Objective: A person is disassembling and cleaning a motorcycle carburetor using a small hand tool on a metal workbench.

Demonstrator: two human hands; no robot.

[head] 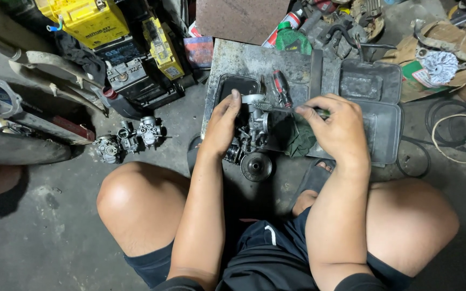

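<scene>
My left hand (221, 126) grips a grey metal carburetor (252, 132) from its left side, holding it over a worn metal plate (254, 62) on the floor. My right hand (341, 129) is closed around a thin tool with a green handle (289, 109), its tip pointing left at the top of the carburetor. A dark green rag (299, 141) hangs under the right hand. A round black part (256, 166) lies just below the carburetor.
Black plastic trays (384, 116) sit behind my hands, a red-handled screwdriver (281, 87) beside them. Several spare carburetors (128, 137) lie on the concrete at left. Yellow and black batteries (120, 48) stand at the back left, cluttered parts and cables at the right.
</scene>
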